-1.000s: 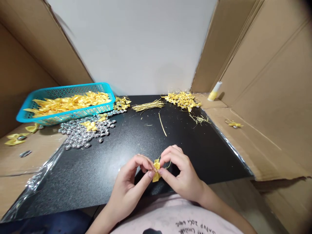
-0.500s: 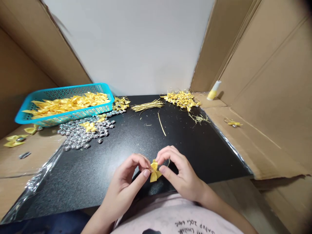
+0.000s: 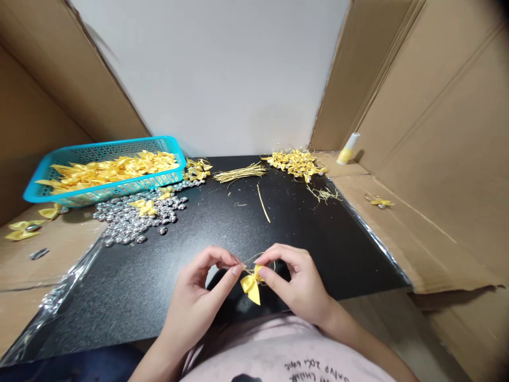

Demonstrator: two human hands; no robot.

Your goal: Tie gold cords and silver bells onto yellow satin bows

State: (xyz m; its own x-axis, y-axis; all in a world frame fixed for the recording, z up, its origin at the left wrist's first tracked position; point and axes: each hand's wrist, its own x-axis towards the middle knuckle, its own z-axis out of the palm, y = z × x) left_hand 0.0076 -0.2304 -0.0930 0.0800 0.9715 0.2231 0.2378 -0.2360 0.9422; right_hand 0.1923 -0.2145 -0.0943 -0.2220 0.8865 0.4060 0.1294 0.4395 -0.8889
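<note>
Between my two hands, close to the table's near edge, is a yellow ribbon bow (image 3: 251,288) with a thin gold cord (image 3: 255,259) looping from it. My right hand (image 3: 296,273) pinches the bow's upper right part between thumb and index finger. Just left of it, my left hand (image 3: 209,289) has thumb and index fingertips closed on the cord. The bow's lower loops hang free below the fingers. Part of the bow is covered by my right fingertips, and I cannot tell whether a bead is on it.
A blue basket (image 3: 105,190) of yellow bows stands at back left, behind a spread of silver beads (image 3: 131,217). Gold cords (image 3: 240,172) lie at the back, with beaded bows (image 3: 296,162) piled to their right. A tapered spool (image 3: 348,148) stands on the right cardboard.
My left fingers have moved off the bow and now pinch the cord. The bow has tilted and hangs lower, held by my right hand, with more cord showing above it.
</note>
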